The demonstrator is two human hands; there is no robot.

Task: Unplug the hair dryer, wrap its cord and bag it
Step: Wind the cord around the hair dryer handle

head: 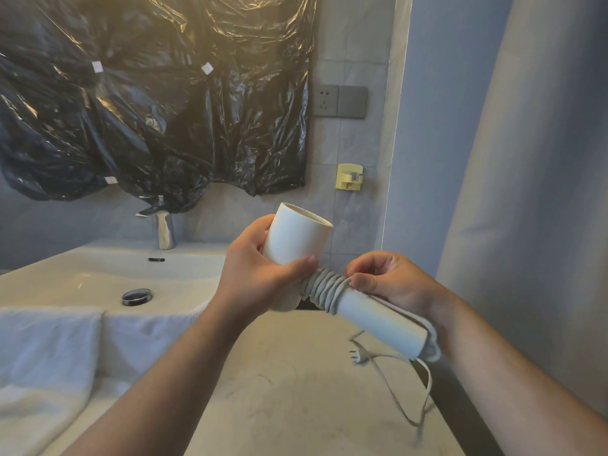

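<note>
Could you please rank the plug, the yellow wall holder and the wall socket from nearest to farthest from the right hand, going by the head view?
From the right hand:
1. Plug: just below the hand, dangling on the loose cord over the counter.
2. Yellow wall holder: above the hand, on the tiled wall.
3. Wall socket: higher still on that wall.

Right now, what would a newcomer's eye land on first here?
The white dryer at centre, left hand gripping its barrel while the right hand winds cord around the handle. Then the loose plug dangling below, and the black plastic sheet covering the wall above the sink.
</note>
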